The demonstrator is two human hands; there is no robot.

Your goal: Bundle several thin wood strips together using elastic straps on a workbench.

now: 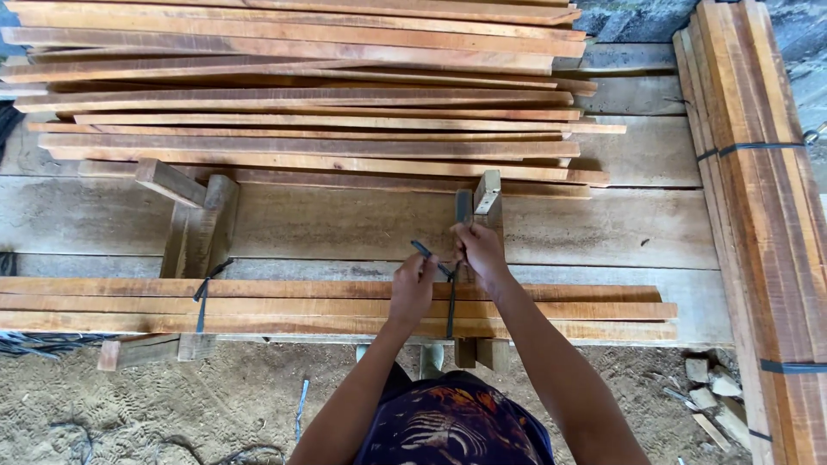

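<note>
- Beyond the grip, a broad loose stack of planks (301,103) covers the far side of the workbench (637,232); off to the right of the hands stands a second strapped bundle (758,198).
- Directly under the hands lies the bundle of slats (258,306), long, stiff and likely heavy as a whole; it would be best taken hold of near its two straps rather than at the whippy ends.
- Left of the grip, one dark strap (203,297) already circles the bundle.
- At the grip, the black strap (450,297) runs down over the bundle's near edge; it looks thin, limp and light.
- The left hand (412,288) pinches one free end; the right hand (481,250) seems closed on the other, though the fingers hide it.
</note>
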